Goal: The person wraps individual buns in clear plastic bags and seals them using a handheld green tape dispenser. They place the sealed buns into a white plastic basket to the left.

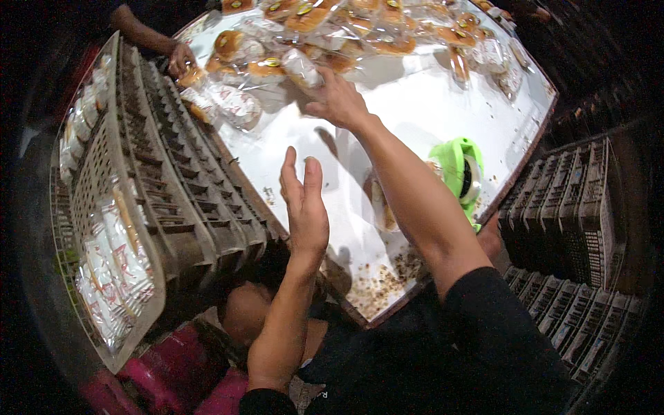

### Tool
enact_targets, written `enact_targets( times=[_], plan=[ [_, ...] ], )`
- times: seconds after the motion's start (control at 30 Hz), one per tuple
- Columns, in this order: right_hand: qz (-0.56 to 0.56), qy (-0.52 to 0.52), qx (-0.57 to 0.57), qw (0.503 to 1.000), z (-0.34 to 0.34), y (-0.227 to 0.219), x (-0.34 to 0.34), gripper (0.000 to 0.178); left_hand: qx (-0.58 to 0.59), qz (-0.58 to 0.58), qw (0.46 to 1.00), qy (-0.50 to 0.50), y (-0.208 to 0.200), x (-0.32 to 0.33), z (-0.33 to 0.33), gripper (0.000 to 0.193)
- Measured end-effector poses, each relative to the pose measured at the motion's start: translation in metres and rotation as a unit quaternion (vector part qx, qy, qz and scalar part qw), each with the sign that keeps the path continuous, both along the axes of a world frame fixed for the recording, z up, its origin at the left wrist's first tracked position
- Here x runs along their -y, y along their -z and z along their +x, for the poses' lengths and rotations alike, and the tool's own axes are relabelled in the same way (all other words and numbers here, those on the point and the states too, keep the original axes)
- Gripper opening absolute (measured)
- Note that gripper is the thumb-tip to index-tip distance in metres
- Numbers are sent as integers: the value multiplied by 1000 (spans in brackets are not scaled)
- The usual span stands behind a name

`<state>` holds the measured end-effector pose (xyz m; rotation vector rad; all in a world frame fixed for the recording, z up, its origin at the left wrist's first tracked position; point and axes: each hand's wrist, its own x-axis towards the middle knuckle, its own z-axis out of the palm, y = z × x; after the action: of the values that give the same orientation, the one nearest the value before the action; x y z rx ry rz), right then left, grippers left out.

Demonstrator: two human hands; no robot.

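Observation:
My right hand (337,100) reaches across the white table, fingers stretched out and thumb apart. Its fingertips meet the end of a bun in a clear, printed wrapper (300,68) at the near edge of the pile. My left hand (305,211) is raised over the near left part of the table, open, fingers pointing away from me, holding nothing. Partly hidden under my right forearm lies another wrapped bread piece (382,206). Just right of that forearm stands a bright green plastic object with a round part (453,164); I cannot make out its kind.
Wrapped buns (373,31) heap along the far side of the white table (408,104). Crumbs (387,280) litter its near corner. At left stands a tilted stack of grey crates (155,145) with wrapped packs; more crates (560,194) stand right. Another person's hand (182,61) touches buns at far left.

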<state>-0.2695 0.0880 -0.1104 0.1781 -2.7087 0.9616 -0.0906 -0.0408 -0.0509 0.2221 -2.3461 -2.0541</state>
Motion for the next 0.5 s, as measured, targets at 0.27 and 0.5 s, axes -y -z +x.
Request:
enact_targets(
  times=[0.27,0.5],
  plan=[
    [-134,-141,71,978,134,-91,-1,53,-192,-479,856,21,-48,42,5,92],
    [-460,4,36,887,250,-73,5,62,-33,147,986,77,-33,8,14,46]
  ],
)
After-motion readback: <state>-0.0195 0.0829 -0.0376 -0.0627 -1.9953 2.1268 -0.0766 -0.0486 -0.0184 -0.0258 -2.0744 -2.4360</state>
